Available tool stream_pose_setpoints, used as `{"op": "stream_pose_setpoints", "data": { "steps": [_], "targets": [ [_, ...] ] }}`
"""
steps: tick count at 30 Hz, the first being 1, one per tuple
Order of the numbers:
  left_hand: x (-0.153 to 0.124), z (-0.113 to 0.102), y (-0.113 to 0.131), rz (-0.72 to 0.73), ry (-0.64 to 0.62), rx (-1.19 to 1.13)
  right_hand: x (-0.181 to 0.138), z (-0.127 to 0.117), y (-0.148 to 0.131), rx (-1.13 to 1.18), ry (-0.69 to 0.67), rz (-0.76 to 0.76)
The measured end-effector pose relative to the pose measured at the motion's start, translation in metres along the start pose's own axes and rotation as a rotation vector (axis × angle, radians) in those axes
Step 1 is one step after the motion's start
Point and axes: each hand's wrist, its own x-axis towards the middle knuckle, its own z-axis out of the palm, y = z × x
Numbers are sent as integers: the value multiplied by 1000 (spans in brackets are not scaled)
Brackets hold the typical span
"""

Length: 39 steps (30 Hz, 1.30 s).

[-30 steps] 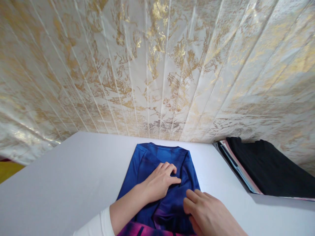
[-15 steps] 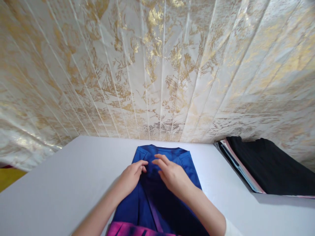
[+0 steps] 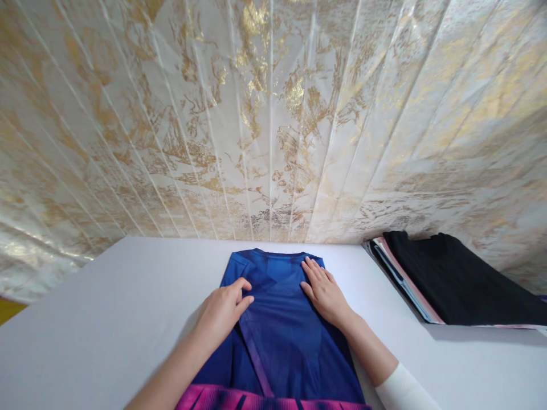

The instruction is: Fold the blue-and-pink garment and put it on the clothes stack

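Observation:
A blue shirt [image 3: 277,330] with a pink-and-dark patterned hem [image 3: 256,400] lies folded narrow on the white table, its neckline at the far end. A purple strip runs slantwise down its left part. My right hand [image 3: 322,289] rests flat on the shirt's upper right, fingers stretched toward the neckline. Over the upper left part is my left hand [image 3: 224,307], thumb and forefinger apart with nothing between them; whether it touches the cloth I cannot tell.
A stack of folded clothes with a black shirt [image 3: 457,279] on top lies at the right of the white table [image 3: 106,330]. Behind the table hangs a shiny white-and-gold covering [image 3: 269,142]. Something yellow [image 3: 11,310] shows at the far left.
My right hand has moved right and settled flat on the shirt's upper right. The left hand's thumb and forefinger have parted. The view has shifted slightly right.

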Motion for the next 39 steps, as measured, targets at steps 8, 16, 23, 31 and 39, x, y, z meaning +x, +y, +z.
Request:
{"op": "stream_pose_setpoints", "data": {
  "steps": [8,16,23,31,39],
  "targets": [
    [-2,9,4,123,107,93,-4,-10,-22,14,66,-62],
    [-9,13,11,226,173,121,1,-5,-36,-13,-61,-14],
    [-25,39,23,497,-57,63,-8,-11,-38,25,-32,-117],
    [-28,51,15,396,-57,191,-13,-6,-43,-15,-39,-155],
    [-34,46,-6,280,17,272,-38,-12,-61,24,-91,-270]
  ]
}}
